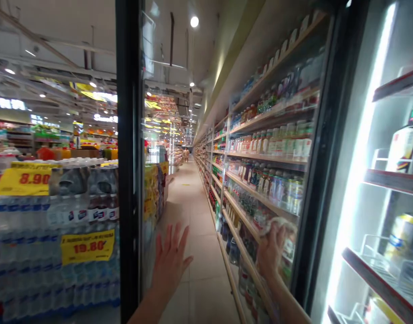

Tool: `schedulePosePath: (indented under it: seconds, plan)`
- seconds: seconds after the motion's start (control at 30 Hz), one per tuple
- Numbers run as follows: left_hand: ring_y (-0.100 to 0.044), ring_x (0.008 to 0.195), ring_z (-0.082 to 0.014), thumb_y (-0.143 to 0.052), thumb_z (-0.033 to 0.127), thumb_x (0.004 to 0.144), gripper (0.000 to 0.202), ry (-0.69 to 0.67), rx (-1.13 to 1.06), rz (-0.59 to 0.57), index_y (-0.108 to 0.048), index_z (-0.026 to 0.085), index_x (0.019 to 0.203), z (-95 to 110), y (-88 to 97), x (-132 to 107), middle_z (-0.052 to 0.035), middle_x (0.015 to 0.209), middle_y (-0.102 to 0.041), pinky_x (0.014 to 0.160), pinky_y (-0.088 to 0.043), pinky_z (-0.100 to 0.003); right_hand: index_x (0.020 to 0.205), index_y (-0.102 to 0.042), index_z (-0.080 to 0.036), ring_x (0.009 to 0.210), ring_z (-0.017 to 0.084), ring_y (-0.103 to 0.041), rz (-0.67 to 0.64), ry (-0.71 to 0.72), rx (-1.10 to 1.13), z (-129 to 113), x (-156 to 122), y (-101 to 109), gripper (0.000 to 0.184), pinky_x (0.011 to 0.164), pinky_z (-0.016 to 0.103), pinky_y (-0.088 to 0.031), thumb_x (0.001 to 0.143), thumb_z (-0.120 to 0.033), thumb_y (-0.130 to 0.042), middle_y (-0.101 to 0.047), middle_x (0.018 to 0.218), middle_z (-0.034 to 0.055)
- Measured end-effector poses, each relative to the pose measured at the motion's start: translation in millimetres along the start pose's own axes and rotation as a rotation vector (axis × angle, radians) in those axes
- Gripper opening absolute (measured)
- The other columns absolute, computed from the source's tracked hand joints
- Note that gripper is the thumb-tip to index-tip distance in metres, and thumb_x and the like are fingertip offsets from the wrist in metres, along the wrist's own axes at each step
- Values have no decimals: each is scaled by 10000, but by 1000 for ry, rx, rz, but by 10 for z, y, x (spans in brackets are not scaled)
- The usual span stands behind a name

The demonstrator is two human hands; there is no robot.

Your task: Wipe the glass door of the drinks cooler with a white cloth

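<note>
A glass cooler door (pixel 193 202) with a black frame stands swung out in front of me. My left hand (pixel 169 254) lies flat against the glass, toward its left side, fingers spread and holding nothing. Lower right on the same pane, my right hand (pixel 270 252) presses a pale, whitish cloth (pixel 283 225) to the glass. The cloth is crumpled and blurred, and its far side is hidden by the fingers. Through the pane I see a long aisle and shelves of bottles.
To the right is the lit cooler interior, with wire-fronted shelves (pixel 392 180) of bottles and cans. Stacked packs of bottled water (pixel 81 283) with yellow price signs (pixel 88 246) stand left of the door. The black door frame (pixel 128 157) rises between them and the glass.
</note>
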State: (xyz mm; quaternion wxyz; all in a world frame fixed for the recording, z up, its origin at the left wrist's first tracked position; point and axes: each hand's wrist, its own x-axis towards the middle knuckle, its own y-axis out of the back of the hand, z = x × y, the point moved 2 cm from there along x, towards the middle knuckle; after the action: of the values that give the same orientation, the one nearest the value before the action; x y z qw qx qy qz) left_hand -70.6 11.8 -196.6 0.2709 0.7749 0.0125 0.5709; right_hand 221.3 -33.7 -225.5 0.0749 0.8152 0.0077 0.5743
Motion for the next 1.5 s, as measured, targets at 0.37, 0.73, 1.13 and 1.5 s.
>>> schedulePosePath:
  seconds: [0.37, 0.73, 1.13, 1.5]
  plan:
    - [-123, 1385, -325, -547, 315, 828, 820, -6, 1, 22, -27, 195, 1451, 3, -1, 44, -138, 1501, -157, 1076, -204, -582, 1412, -296, -298, 1372, 351, -205, -156, 235, 75, -151, -37, -11, 600, 983, 627, -346, 837, -166, -406, -249, 1494, 82]
    - [-141, 1383, -331, -524, 335, 847, 778, 17, -33, 36, -43, 201, 1445, -31, -163, 79, -143, 1496, -184, 1064, -218, -596, 1433, -200, -354, 1371, 342, -217, -168, 262, 39, 156, 42, -10, 669, 969, 629, -377, 831, -152, -409, -234, 1502, 56]
    - [-156, 1384, -327, -576, 333, 803, 817, 24, 81, -12, -94, 203, 1449, -18, -170, 66, -125, 1504, -189, 1063, -255, -551, 1339, -402, -377, 1327, 311, -326, -284, 590, 132, -446, -205, -85, 623, 969, 559, -403, 785, -93, -436, -368, 1443, 13]
    - [-195, 1377, -323, -536, 683, 704, 931, 11, 92, 24, -179, 237, 1440, -54, -196, 21, -99, 1484, -284, 1044, -278, -522, 1303, -457, -358, 1338, 306, -300, -253, 631, 107, -696, -56, -152, 576, 1011, 543, -343, 792, -93, -441, -335, 1461, 14]
